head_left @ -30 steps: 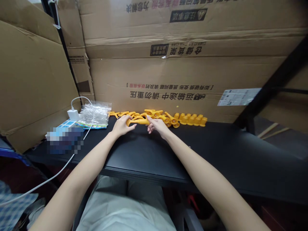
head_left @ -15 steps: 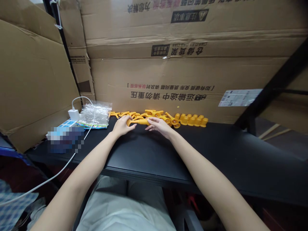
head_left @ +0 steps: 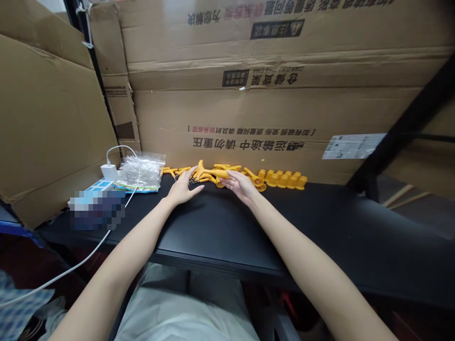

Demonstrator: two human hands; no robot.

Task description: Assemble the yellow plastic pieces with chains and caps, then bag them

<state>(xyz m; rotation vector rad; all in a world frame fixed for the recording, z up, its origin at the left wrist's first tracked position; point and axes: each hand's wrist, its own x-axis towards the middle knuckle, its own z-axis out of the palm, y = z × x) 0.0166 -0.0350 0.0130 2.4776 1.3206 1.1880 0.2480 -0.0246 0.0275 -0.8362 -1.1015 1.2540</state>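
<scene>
My right hand (head_left: 242, 187) has its fingers closed round the thick end of a yellow plastic piece with a T-shaped handle (head_left: 210, 172). The T end points left and is raised over the pile. To its left, my left hand (head_left: 180, 190) is open with thumb and fingers apart, beside small dark chain links (head_left: 193, 181). Behind both hands lies a pile of similar yellow plastic parts (head_left: 172, 170), some with flared, funnel-like ends (head_left: 259, 181). My fingers hide part of the pile.
Several yellow cup-shaped pieces (head_left: 284, 180) stand in rows at the right of the pile. A clear plastic bag (head_left: 142, 170), a white charger (head_left: 109, 171) and its cable lie at the left. Printed cardboard (head_left: 227, 109) walls the back of the black table (head_left: 220, 232).
My left hand has let go of the yellow piece and opened. My right hand has shifted slightly right with it, and its T end now shows clear of my left fingers.
</scene>
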